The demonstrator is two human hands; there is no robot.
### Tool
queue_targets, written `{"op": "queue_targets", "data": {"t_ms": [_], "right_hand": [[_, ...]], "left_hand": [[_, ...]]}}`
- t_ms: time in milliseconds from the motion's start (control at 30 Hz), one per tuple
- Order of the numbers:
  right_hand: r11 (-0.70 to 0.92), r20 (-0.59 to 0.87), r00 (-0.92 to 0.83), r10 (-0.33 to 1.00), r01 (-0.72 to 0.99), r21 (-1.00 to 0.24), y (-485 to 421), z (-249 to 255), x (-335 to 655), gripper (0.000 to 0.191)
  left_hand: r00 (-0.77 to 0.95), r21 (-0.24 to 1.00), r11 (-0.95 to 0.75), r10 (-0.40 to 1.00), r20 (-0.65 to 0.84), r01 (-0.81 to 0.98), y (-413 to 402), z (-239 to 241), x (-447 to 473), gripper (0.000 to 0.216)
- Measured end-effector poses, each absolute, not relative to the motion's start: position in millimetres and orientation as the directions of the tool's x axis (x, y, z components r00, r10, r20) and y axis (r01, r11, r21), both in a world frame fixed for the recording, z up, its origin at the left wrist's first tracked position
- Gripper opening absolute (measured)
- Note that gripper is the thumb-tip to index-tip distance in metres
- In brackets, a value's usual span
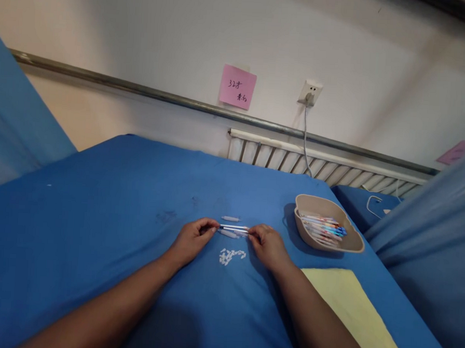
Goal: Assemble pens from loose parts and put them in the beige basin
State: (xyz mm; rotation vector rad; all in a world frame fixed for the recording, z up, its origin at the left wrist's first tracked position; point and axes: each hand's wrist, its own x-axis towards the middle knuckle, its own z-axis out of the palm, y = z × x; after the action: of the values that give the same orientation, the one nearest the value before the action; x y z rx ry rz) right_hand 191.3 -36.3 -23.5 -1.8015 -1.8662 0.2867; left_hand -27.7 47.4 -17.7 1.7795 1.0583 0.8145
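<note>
My left hand (193,240) is closed in a pinch at the left ends of thin white pen refills (233,227), which lie level over the blue cloth. At their right ends, my right hand (268,245) pinches too, its fingertips partly hiding them. A pale translucent pen barrel (230,218) rests just beyond the refills. Another pen barrel (228,234) lies on the near side, close to my left fingertips. Nearer to me is a loose pile of small white pieces (228,257), too small to name surely.
A beige bin (351,246) with many pens (323,229) stands to the right. In front of it, partly under my right forearm, is a yellow cloth (347,294). Blue sheeting (110,199) covers the table. Behind are a radiator (272,156), a metal rail (162,95) and a plugged-in socket (310,91).
</note>
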Motion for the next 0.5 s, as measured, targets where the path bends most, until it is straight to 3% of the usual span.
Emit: {"op": "queue_targets", "data": {"t_ms": [200,500], "right_hand": [[0.073,0.167,-0.008,0.986,0.919,-0.387,-34.8,-21.5,180.2,0.023],[-0.027,0.076,0.052,0.996,0.955,-0.295,-22.7,-18.0,178.2,0.025]], "left_hand": [[0.450,0.864,-0.301,0.888,0.100,0.403,46.3,-17.2,-27.9,0.027],[0.654,0.610,-0.645,0.711,0.259,0.460,48.1,-20.0,-20.3,0.020]]}}
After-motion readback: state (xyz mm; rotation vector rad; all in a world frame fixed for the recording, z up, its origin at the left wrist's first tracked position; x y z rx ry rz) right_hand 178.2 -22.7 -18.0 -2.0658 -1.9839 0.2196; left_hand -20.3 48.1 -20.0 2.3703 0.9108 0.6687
